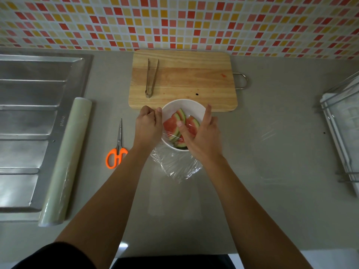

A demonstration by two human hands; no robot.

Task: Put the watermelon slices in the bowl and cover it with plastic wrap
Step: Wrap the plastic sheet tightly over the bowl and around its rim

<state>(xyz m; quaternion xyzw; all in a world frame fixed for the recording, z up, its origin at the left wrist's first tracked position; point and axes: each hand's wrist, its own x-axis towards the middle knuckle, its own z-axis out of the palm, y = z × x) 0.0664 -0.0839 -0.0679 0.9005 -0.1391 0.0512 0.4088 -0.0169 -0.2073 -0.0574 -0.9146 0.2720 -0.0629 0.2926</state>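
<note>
Covering step under way. Loose plastic wrap (175,166) bunches nearside of bowl (183,105). Left hand (148,126) pinches film at left rim; right hand (202,133), fingers spread, presses film over watermelon slices (179,126) inside. Next: draw film to far rim, seal.

Grey countertop (272,117), mosaic tile wall (174,22), steel drainboard (35,113), dim light

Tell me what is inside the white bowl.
The white bowl holds watermelon slices with green rind, under plastic wrap. The right hand covers part of them, so their count is unclear.
</note>
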